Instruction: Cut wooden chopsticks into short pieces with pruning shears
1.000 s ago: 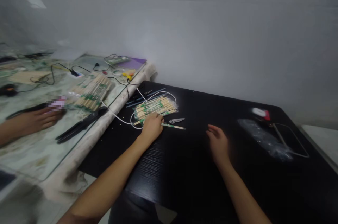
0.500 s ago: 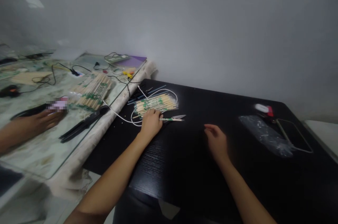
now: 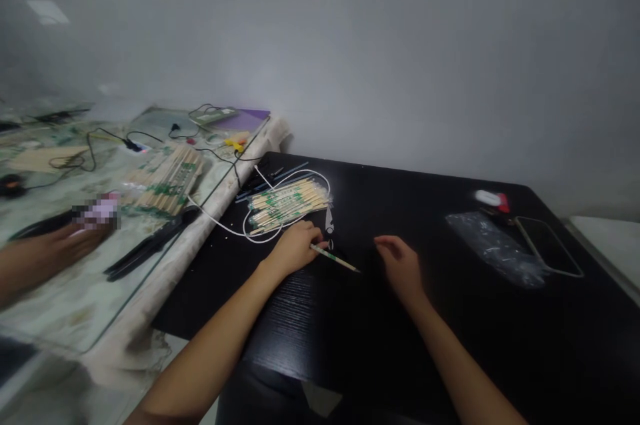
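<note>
My left hand (image 3: 297,245) is closed on one end of a thin wrapped chopstick packet (image 3: 340,260) with green print, whose free end points right and toward me. Just beyond those fingers are small scissors (image 3: 329,219), blades pointing away from me; whether the hand touches their handles I cannot tell. Behind it lies a bundle of similar wrapped chopsticks (image 3: 287,201), looped by a white cable (image 3: 230,231). Over the black table, my right hand (image 3: 403,268) is loosely curved with thumb and forefinger slightly apart, and nothing shows in it.
On the right of the black table (image 3: 450,358) lie a clear plastic bag (image 3: 495,248), a phone (image 3: 547,246) and a red and white object (image 3: 493,200). Another person's hand (image 3: 85,238) rests on the left table, near more wrapped chopsticks (image 3: 163,179) and a long black tool (image 3: 150,245).
The chopstick packet and scissors have swung apart: the packet now angles toward me, while the scissors point away. My left hand has shifted slightly right and nearer. The view has turned a little.
</note>
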`<state>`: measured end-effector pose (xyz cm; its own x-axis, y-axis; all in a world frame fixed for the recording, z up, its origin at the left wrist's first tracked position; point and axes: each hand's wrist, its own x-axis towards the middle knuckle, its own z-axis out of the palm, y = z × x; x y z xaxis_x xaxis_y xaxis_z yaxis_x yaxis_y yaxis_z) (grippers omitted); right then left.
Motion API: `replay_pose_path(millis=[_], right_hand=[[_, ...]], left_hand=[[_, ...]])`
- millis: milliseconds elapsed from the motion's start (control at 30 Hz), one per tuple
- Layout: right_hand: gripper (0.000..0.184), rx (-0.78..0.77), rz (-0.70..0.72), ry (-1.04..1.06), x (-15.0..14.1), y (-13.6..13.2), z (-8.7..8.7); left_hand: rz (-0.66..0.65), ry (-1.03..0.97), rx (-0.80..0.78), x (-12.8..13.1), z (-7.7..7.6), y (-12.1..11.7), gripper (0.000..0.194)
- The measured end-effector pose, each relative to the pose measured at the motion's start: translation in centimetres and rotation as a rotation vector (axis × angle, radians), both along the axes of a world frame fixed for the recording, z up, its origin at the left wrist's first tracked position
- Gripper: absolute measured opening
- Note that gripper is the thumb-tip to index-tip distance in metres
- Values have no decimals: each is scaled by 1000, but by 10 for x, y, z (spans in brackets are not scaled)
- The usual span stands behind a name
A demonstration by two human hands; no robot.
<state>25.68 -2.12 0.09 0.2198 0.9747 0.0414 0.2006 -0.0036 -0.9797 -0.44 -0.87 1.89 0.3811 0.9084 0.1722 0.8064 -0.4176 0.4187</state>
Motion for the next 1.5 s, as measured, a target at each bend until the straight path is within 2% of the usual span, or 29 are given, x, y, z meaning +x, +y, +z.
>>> replay_pose_path(millis=[233,433,567,667,833,967,1100,1200,1267,1367,1500], right_hand=[[27,-52,193,105,-8,-10,7],[43,-86,324,204,-15,-18,14],[37,-92,261,248,-17,-17,13],[40,-109,196,292,-17,-16,10],[45,-131,176,365,-15,-13,5],[39,-48,19,394,-7,-9,14],[36,264,-231,278,4,-14,43],[32,453,-348,60,7,-22,59],[33,451,-281,-104,5,-25,60],[38,376,-116,-261,4,-23,48],[39,377,-91,-317,10,-15,33]], left_hand=[[10,-98,-20,4,-1,-4,11],[-76,-198,-15,12,2,-9,14],[-153,-211,-32,19,3,-14,19],[-182,-181,-37,25,3,-17,23],[-222,-170,-79,31,2,-20,25],[-231,-185,-113,31,2,-20,22],[-239,-186,-112,30,0,-19,21],[-231,-190,-118,29,-3,-17,22],[-214,-196,-129,29,-5,-16,22],[-195,-204,-130,29,-7,-15,22],[-178,-216,-69,27,0,-15,23]])
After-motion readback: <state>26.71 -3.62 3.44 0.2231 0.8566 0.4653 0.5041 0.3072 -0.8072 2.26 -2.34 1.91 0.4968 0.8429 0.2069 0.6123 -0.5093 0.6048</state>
